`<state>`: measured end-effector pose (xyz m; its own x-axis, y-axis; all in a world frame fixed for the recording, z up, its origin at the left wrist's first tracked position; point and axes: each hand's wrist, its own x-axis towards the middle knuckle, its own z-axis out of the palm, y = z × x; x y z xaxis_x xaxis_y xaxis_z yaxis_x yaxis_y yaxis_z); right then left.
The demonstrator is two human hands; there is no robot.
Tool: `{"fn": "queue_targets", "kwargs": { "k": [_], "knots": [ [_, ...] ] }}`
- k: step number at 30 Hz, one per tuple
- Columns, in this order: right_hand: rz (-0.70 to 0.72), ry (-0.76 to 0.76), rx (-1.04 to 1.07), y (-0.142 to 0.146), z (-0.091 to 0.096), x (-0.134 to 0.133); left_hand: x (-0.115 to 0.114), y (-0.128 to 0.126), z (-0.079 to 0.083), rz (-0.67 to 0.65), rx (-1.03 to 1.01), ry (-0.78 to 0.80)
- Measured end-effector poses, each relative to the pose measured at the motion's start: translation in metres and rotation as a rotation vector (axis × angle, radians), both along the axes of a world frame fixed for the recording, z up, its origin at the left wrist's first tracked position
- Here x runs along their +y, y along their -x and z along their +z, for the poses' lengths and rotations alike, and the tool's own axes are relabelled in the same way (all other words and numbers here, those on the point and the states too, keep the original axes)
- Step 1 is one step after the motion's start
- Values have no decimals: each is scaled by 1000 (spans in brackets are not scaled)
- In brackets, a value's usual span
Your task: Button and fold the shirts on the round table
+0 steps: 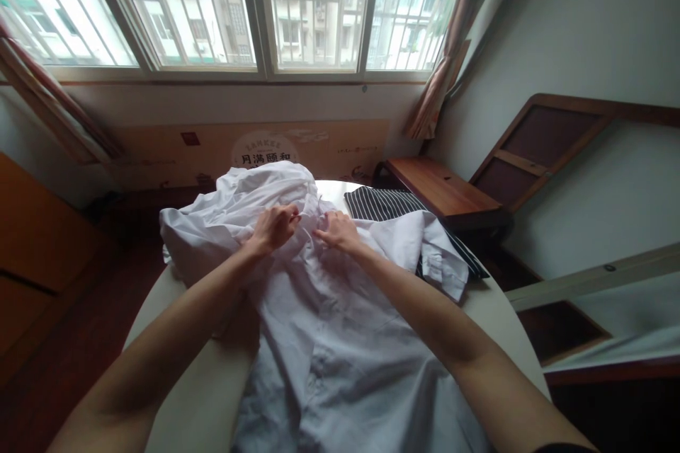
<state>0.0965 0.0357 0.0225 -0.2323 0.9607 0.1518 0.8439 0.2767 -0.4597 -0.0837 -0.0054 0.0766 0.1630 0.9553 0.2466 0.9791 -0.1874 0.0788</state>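
A white button-up shirt (329,340) lies spread on a round pale table (202,382), with its upper part bunched into a heap at the far side. My left hand (273,226) pinches the white fabric near the collar area, fingers closed on it. My right hand (337,232) grips the same shirt a little to the right, fingers curled into the cloth. Both hands almost meet over the shirt's front opening. A shirt sleeve with its cuff (440,272) trails off to the right.
A black-and-white striped garment (382,204) lies under the shirt at the table's far right. A wooden bench (440,191) and a leaning wooden frame (536,148) stand to the right. A cardboard sheet (212,152) rests below the window. Dark wooden floor lies left.
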Motion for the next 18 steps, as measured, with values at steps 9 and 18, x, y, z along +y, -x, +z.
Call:
{"fn": "queue_targets", "kwargs": {
  "k": [9,18],
  "knots": [
    [45,190,410,-33,16,13,-9,18,8,77,12,-97],
    [-384,176,735,-134,12,7,-8,30,20,122,119,-116]
  ]
}}
